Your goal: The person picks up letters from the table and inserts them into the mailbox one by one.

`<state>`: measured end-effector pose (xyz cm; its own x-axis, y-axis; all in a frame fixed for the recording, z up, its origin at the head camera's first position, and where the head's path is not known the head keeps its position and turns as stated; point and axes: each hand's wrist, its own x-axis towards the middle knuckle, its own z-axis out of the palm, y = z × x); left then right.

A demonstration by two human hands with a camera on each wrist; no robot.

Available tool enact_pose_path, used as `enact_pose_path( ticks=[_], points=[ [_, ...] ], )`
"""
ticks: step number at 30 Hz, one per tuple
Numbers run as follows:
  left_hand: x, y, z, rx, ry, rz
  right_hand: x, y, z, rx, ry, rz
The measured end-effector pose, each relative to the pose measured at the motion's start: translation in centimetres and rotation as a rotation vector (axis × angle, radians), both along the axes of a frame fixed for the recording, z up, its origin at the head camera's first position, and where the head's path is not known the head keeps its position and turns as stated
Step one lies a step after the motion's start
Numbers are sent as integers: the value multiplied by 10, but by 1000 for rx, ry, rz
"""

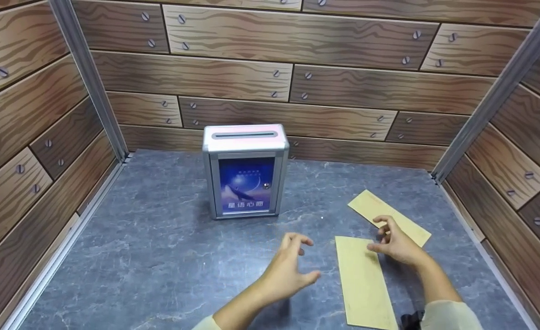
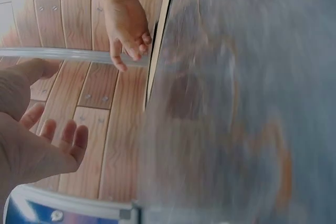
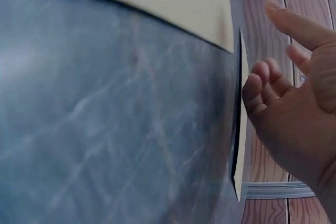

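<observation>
Two flat yellow paper envelopes lie on the tabletop at the right; the nearer envelope [image 1: 366, 288] runs lengthwise, while the farther envelope [image 1: 409, 223] sits at a slant. My right hand [image 1: 398, 245] hovers over them with loosely bent fingers [image 3: 270, 80], holding nothing; thumb and fingers are apart. To the left of the nearer envelope, my left hand [image 1: 284, 270] is raised above the table, thumb spread from relaxed fingers [image 2: 68, 140], nothing in it. Beyond the left hand stands an upright silver-framed box [image 1: 245, 146] with a slot on top and a blue whale picture on its front.
The grey marbled tabletop [image 1: 137, 243] is bounded by wood-patterned panels [image 1: 233, 73] at the back and both sides. Metal posts [image 1: 91, 78] stand at the corners. A small lock [image 1: 266, 185] shows on the box's front. Something black [image 1: 411, 320] sits by my right wrist.
</observation>
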<state>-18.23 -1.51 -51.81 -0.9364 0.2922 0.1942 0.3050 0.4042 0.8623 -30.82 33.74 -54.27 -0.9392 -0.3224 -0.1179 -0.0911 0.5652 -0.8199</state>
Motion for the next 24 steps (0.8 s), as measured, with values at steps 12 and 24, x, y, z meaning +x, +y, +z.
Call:
enact_pose_path(
  ticks=[12,24],
  points=[
    [-4,42,-19,-97,-171,-96,1,0,-4,212,7,42],
    [-16,67,-22,-331,-248,-172,0,-3,-5,257,-28,36]
  ],
)
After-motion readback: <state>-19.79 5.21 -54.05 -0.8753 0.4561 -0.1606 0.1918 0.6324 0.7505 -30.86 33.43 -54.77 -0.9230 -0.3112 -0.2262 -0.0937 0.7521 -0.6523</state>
